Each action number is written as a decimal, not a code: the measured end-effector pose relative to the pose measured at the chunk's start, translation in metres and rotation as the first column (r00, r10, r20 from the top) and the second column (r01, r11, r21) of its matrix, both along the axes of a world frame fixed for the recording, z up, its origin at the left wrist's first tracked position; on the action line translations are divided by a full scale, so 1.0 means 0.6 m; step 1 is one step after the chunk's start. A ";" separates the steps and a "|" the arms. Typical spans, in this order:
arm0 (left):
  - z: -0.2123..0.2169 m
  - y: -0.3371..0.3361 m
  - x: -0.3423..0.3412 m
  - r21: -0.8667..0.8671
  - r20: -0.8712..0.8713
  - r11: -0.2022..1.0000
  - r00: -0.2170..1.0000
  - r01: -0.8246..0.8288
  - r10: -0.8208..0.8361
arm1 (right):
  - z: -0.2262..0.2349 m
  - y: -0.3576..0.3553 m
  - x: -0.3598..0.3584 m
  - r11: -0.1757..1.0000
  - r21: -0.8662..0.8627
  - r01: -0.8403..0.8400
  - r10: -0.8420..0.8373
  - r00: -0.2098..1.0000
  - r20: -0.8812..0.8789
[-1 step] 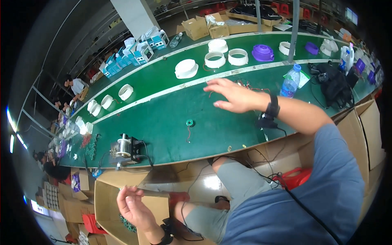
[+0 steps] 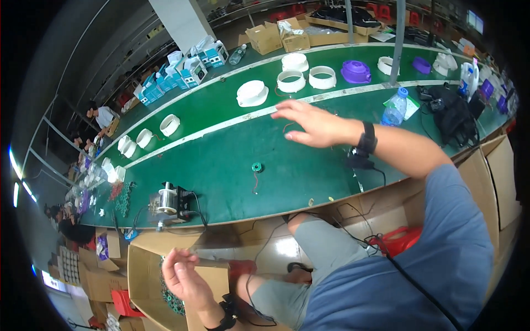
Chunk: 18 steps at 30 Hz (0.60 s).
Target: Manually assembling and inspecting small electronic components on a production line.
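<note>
My right hand [image 2: 316, 126] hovers over the green tabletop [image 2: 221, 160], palm down with fingers stretched out. It holds nothing that I can see, and thin red wires lie partly hidden beneath it. A small green ring-shaped coil [image 2: 256, 166] with a red wire lies on the tabletop, nearer to me and left of that hand. My left hand [image 2: 186, 281] is raised over an open cardboard box [image 2: 141, 270] below the table edge. Its fingers are loosely curled and apart, with nothing visible in them. Several green coils [image 2: 173, 300] lie inside this box, partly covered by the hand.
A soldering-wire spool stand [image 2: 167, 201] with cables is at the front left. White round housings [image 2: 252, 93] and a purple one [image 2: 355, 71] line the far green strip. A water bottle [image 2: 394, 107] and black bag [image 2: 454, 118] are at right. A metal post [image 2: 396, 44] rises behind.
My right hand has shifted very slightly left and away from me. My left hand has moved a little to the right above the box. The coil on the table has stayed put.
</note>
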<state>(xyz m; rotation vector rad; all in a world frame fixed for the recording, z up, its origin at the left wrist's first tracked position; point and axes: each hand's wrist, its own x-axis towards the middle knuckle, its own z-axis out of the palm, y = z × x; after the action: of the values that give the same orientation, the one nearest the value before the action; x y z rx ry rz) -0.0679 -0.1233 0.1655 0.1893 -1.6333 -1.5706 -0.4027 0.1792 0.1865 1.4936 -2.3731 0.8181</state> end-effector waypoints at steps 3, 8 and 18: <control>-0.028 0.013 -0.057 -0.025 0.113 0.999 0.993 0.030 -0.027 | 0.053 -0.056 -0.063 1.000 0.006 -0.007 0.008 0.997 -0.072; -0.108 -0.004 -0.170 -0.022 0.288 0.995 0.953 0.101 -0.091 | 0.074 -0.231 -0.253 0.978 0.150 0.143 -0.102 0.963 -0.251; -0.230 -0.106 -0.321 0.011 0.416 0.994 0.903 0.113 -0.107 | -0.074 -0.530 -0.676 0.696 0.294 0.655 -0.543 0.748 -0.382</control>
<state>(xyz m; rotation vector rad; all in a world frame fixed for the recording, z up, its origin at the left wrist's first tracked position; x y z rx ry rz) -0.2605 -0.1868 0.0273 0.4598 -2.0119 -1.6854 -0.8083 -0.1387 0.1423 0.7240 -2.6541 -0.0563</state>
